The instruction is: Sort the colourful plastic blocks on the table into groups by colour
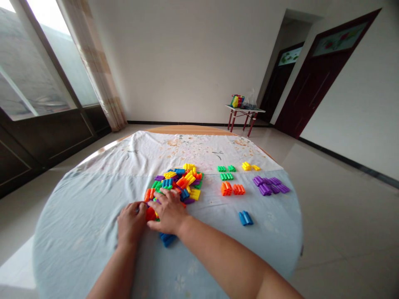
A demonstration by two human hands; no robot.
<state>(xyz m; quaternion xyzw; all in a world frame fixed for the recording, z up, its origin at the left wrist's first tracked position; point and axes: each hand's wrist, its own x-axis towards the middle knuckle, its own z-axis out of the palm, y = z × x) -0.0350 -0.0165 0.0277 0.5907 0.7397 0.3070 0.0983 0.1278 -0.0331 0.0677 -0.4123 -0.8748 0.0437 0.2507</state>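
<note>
Round bench (pixel 187 129), its wooden rim bare at the far side, covered by a pale blue cloth (pixel 77 216) with a white floral cloth (pixel 193 145) toward the far end. Mixed heap of ribbed plastic building blocks (pixel 188 179) near the middle, colours jumbled. Right hand (pixel 168 209) palm down over the heap's near left part, fingers slightly apart. Left hand (pixel 132 218) at the heap's left edge, fingers curled, fingertips partly hidden; cannot tell whether it grips a block. Blue blocks (pixel 167 239) lie just on the near side of the right hand.

Right of the heap, colour groups well apart from it: green blocks (pixel 227 176) far, orange blocks (pixel 227 188) just nearer, yellow blocks (pixel 246 166) far right, purple blocks (pixel 264 189) rightmost, two blue pieces (pixel 246 218) nearest.
</note>
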